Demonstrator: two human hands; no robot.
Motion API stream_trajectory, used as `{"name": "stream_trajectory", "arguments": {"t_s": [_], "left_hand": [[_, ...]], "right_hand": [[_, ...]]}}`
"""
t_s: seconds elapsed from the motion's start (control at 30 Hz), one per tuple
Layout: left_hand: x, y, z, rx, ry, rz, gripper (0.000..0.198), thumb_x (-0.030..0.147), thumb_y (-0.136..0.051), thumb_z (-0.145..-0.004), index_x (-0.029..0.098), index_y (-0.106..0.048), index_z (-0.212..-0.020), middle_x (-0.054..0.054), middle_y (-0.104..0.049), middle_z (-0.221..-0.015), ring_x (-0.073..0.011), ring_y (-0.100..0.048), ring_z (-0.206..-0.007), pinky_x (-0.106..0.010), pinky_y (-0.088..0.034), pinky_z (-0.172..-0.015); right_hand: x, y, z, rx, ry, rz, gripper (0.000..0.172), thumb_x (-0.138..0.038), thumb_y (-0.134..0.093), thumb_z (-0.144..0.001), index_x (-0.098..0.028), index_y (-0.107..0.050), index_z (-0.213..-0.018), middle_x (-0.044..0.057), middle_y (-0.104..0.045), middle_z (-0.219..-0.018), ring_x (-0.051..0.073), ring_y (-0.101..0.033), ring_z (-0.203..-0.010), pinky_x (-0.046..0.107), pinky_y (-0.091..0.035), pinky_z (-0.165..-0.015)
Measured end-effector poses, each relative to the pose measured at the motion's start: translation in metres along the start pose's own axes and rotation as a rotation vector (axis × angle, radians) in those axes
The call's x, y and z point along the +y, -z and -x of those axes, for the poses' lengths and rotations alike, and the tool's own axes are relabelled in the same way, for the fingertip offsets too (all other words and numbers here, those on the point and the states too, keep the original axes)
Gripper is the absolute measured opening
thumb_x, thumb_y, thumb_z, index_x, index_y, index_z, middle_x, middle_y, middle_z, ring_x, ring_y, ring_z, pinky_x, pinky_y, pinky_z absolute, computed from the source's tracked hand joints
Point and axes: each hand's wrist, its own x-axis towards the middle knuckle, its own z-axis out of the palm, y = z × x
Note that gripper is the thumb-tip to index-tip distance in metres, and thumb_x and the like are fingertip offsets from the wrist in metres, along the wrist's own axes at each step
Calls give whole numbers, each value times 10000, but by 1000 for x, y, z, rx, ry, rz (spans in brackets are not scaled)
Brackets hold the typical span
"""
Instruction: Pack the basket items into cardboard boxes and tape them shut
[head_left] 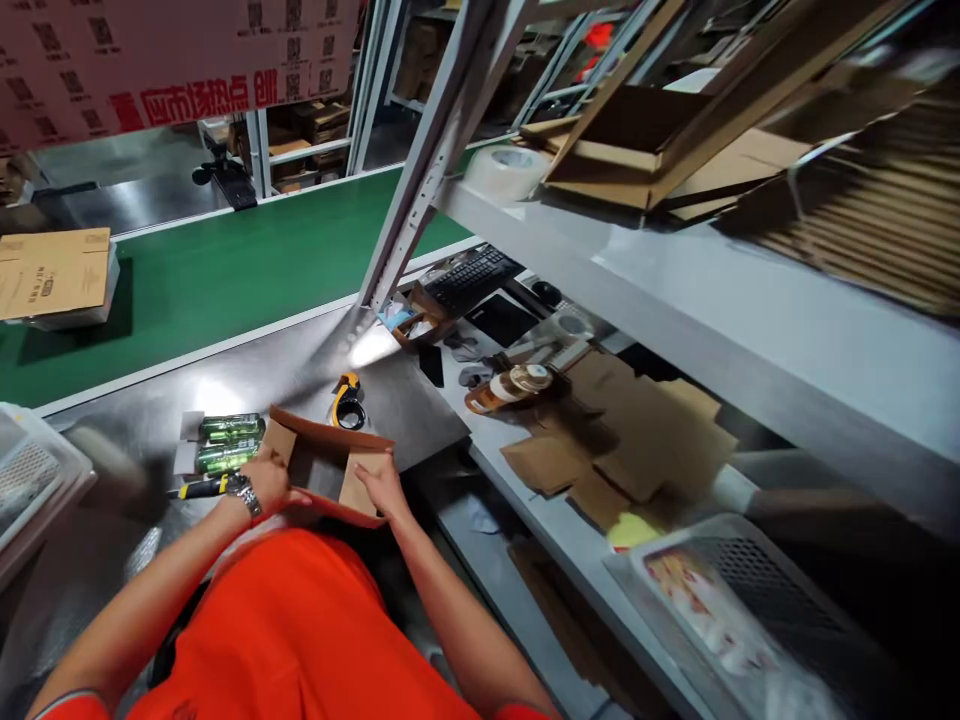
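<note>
A small brown cardboard box (pixel 330 462) lies open on the grey metal table (pixel 300 370) close to my body. My left hand (pixel 271 480) grips its left flap, with a watch on that wrist. My right hand (pixel 381 485) presses on the right flap with its fingers closed over the edge. Two green bottles (pixel 229 442) lie just left of the box. A yellow and black cutter (pixel 201 488) lies below them by my left wrist. A yellow tape dispenser (pixel 347 402) sits behind the box.
A green conveyor belt (pixel 225 260) runs behind the table with a flat carton (pixel 52 272) on it. To the right are a keyboard (pixel 472 277), tape rolls (pixel 514 385), cardboard scraps (pixel 622 440) and a white basket (pixel 750 610). A shelf (pixel 675 290) with cartons hangs overhead at right.
</note>
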Motion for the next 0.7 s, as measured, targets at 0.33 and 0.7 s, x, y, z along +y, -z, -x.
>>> {"name": "stream_trajectory", "arguments": {"t_s": [0.33, 0.7], "left_hand": [[-7, -19, -32, 311, -107, -80, 1185, 887, -1031, -862, 128, -754, -1729, -358, -717, -1726, -613, -627, -1692, -763, -481, -1449], [-3, -4, -40, 4, -274, -296, 1342, 977, -867, -920, 136, -587, -1928, -330, -370, -2050, -605, -275, -1938, -754, -179, -1567]], "right_hand": [[-47, 59, -18, -132, 283, -106, 761, -736, -961, -893, -291, -927, -1510, 125, -850, -1702, 435, -657, -1760, 701, -421, -1543], [6, 57, 11, -387, 485, 73, 700, -938, -748, -1067, -325, -1029, -1251, 152, -857, -1682, 412, -484, -1894, 775, -316, -1569]]}}
